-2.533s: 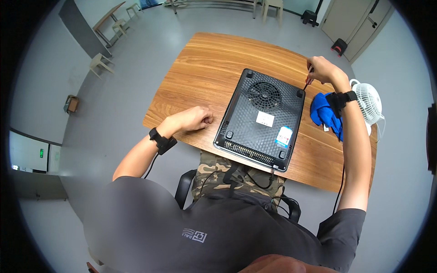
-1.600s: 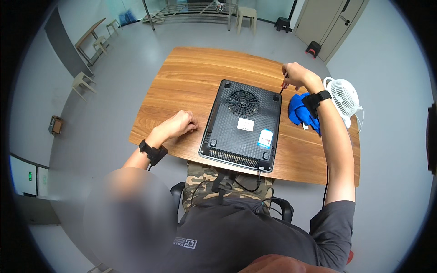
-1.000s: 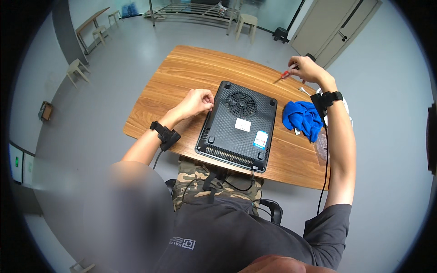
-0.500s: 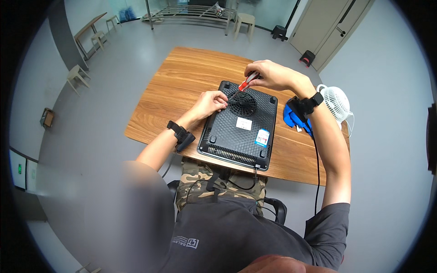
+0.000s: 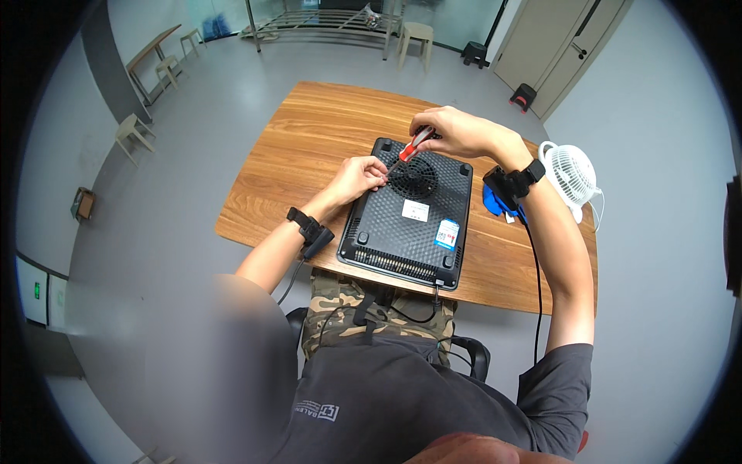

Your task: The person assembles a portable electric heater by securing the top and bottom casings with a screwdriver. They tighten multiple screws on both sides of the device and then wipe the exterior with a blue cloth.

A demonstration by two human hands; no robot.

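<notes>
A black induction cooker (image 5: pixel 433 228) lies upside down on the wooden table, its round fan grille (image 5: pixel 413 179), corner feet and two stickers facing up. My right hand (image 5: pixel 457 131) is closed round the red-and-clear handle of a screwdriver (image 5: pixel 416 145), which slants down to the left. Its tip reaches the cooker's edge beside the grille, close to the fingertips of my left hand (image 5: pixel 362 178). Those fingers are pinched together at the cooker's left edge. Whatever they hold is too small to make out.
A blue cloth (image 5: pixel 495 203) and a white fan (image 5: pixel 570 176) are at the right side of the wooden table (image 5: pixel 270 170). A black cord (image 5: pixel 436 298) hangs from the cooker's near edge. Black straps with small devices sit on both wrists. Stools (image 5: pixel 417 35) stand farther back.
My right hand and the screwdriver have shifted slightly down and left, bringing the tip nearer my left fingertips. My left hand stays pinched in nearly the same place.
</notes>
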